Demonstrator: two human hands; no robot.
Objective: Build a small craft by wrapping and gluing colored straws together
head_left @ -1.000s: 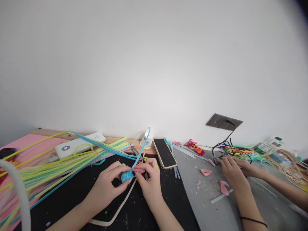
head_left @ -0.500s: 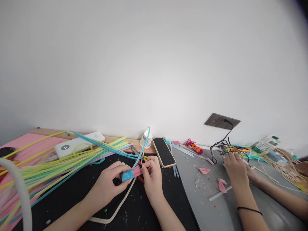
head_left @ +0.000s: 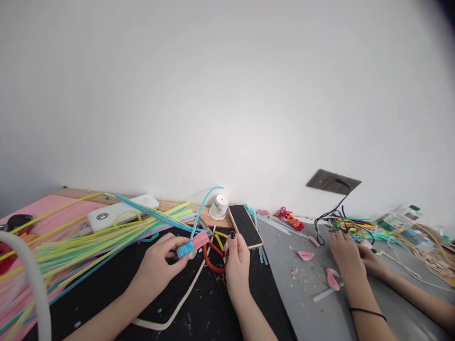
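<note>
My left hand [head_left: 159, 258] is closed on a small pink piece wound with blue strip [head_left: 192, 245], from which a long blue strip [head_left: 204, 206] curves up. Off the piece, my right hand [head_left: 237, 258] hovers over the black mat [head_left: 106, 293] with its fingers loosely curled and nothing visibly in them. Red-handled pliers [head_left: 212, 258] lie between my hands, with yellow bits beside them.
A pile of long coloured strips [head_left: 88, 237] and a white power bank [head_left: 121, 213] lie at left. A lit candle [head_left: 218, 207] and a phone [head_left: 245, 225] stand behind my hands. Another person's hands [head_left: 346, 255] work on the grey mat [head_left: 305, 293] at right.
My right hand has let go of the wound piece and drawn back to the right, uncovering the pliers. My left hand keeps hold of the piece. The other person's hands shifted slightly.
</note>
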